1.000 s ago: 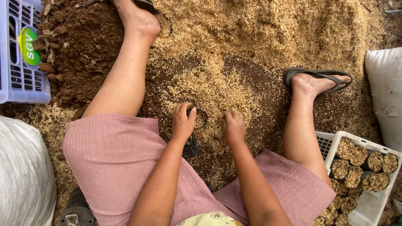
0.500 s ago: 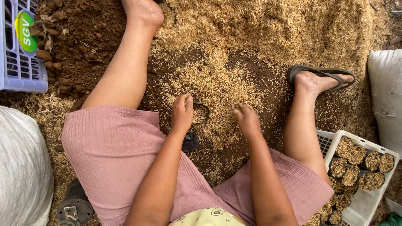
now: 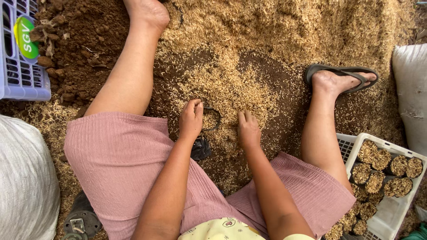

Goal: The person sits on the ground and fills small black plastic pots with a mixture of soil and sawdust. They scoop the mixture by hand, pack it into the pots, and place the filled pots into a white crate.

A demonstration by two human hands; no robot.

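Item: my left hand [image 3: 191, 119] pinches the bag [image 3: 211, 119] rim, right hand [image 3: 248, 130] flat beside it, fingers together; husks [image 3: 231, 89] may spill if it collapses.

Bare brown soil [image 3: 75, 53] (husk-strewn), evenly daylit, forms the floor.

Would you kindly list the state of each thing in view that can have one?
Left hand: gripping the rim of the black bag.
Black bag: mouth held open, lying in the husk mix.
Right hand: flat, fingers pressed into the husk mix.
White crate: partly filled with packed black bags.
Purple crate: contents not visible.
Sandal: on the foot.
White sack: full.
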